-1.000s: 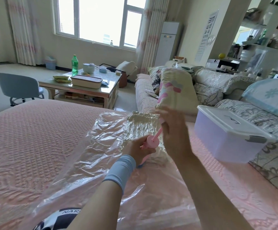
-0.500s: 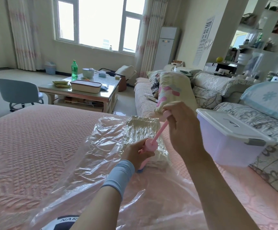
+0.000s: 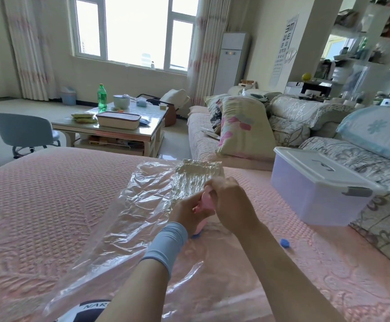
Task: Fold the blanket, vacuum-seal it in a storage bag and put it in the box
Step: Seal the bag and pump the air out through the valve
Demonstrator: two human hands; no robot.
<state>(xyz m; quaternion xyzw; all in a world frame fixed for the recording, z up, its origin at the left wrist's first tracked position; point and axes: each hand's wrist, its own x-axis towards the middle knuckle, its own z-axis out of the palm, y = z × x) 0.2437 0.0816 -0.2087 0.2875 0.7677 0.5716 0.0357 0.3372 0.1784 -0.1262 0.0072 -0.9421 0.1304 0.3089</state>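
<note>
A clear plastic storage bag (image 3: 128, 219) lies flat on the pink bedspread (image 3: 38, 205). Inside its far end sits the cream blanket (image 3: 198, 171), shrunk and wrinkled under the plastic. A pink hand pump (image 3: 205, 202) stands on the bag's blue valve (image 3: 197, 235). My left hand (image 3: 187, 213), with a blue wrist sleeve, grips the pump's body. My right hand (image 3: 230, 202) is closed over the pump's handle, pushed down close to the body. The white-lidded translucent box (image 3: 314, 196) stands shut on the bed at the right.
A small blue cap (image 3: 284, 243) lies on the bedspread right of my right arm. A floral sofa (image 3: 375, 205) borders the bed on the right, with pillows (image 3: 242, 129) beyond. A coffee table (image 3: 117, 129) and a grey chair (image 3: 24, 133) stand past the bed's far edge.
My right hand had pulled the pump handle up and out, and has now pushed it down into the pump body. My left hand stayed on the pump.
</note>
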